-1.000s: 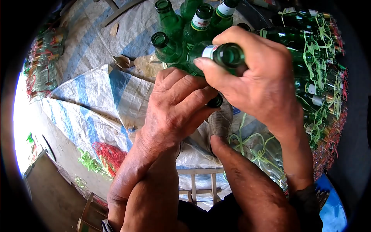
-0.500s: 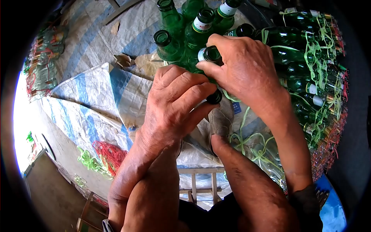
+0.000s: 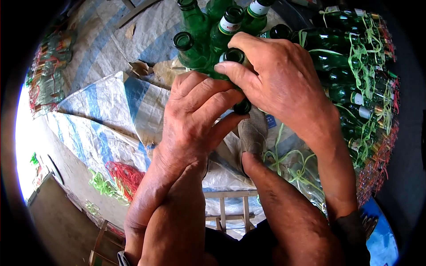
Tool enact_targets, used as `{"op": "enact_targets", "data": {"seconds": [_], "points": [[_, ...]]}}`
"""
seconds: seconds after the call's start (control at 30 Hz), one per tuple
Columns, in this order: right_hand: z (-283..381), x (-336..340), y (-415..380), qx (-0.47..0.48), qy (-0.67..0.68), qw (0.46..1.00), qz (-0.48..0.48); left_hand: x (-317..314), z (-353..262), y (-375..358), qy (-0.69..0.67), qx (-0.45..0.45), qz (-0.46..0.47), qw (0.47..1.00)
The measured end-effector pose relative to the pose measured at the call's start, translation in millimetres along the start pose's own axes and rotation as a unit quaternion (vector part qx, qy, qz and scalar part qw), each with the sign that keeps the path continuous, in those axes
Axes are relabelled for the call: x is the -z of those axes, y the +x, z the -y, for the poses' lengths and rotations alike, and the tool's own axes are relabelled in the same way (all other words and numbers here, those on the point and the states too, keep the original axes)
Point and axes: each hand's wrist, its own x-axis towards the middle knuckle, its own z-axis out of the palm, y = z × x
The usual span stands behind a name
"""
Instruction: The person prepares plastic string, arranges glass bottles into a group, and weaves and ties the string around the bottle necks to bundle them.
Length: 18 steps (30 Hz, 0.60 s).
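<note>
Right hand (image 3: 284, 88) is clamped over a green bottle (image 3: 234, 56), thumb stretched across the neck just under the open mouth, fingers wrapped round the far side. That bottle stands at the near edge of the cluster (image 3: 208, 26), right up against its neighbours. Left hand (image 3: 195, 119) sits just below and to the left, fingers curled tight, and a second bottle (image 3: 242, 107) shows only its dark mouth poking out between the fingertips, so the grip is closed around it but the body is hidden. The two hands touch, right thumb lying over the left knuckles.

Out from there: the cluster is upright green bottles, some open-mouthed, two with white neck labels, standing on a woven sheet (image 3: 111, 106) striped blue and white. A grey glove (image 3: 253, 133) lies just near of the hands on that sheet. Loose green twine (image 3: 284, 164) trails to the right of the glove.

Far right, a big stack (image 3: 355, 80) of green bottles lies on its side, tied in bundles with green twine. Near left, on the ground, red twine (image 3: 126, 175) and more green strands in a heap. Far left, another bundle (image 3: 49, 75) of bottles, small and blurred at the edge of view. Nearest of all, a wooden frame (image 3: 230, 213) shows between the forearms.
</note>
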Motion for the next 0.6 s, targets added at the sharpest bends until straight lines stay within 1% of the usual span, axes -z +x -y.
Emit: {"op": "enact_targets", "data": {"seconds": [0.2, 0.23, 0.33, 0.37, 0.47, 0.5, 0.6], "points": [[4, -1, -2, -0.017, -0.013, 1.000, -0.011, 1, -2, 4, 0.011, 0.004, 0.004, 1.000], [4, 1, -2, -0.023, -0.013, 1.000, 0.000, 1, -3, 4, 0.011, 0.007, 0.004, 1.000], [4, -1, -4, -0.008, -0.046, 0.999, -0.010, 0, -5, 5, 0.021, 0.014, 0.010, 1.000], [6, 5, -6, -0.030, -0.031, 0.999, 0.025, 0, -5, 5, 0.023, 0.014, 0.013, 1.000], [11, 22, -16, 0.015, 0.025, 0.998, -0.060, 0, -5, 3, 0.022, 0.030, 0.025, 0.999], [9, 27, -23, 0.036, 0.045, 0.993, -0.102, 0, -6, 4, 0.026, 0.032, 0.027, 0.999], [4, 40, -46, 0.094, 0.092, 0.965, -0.226, 3, -8, 6, 0.032, 0.034, 0.037, 0.998]]}}
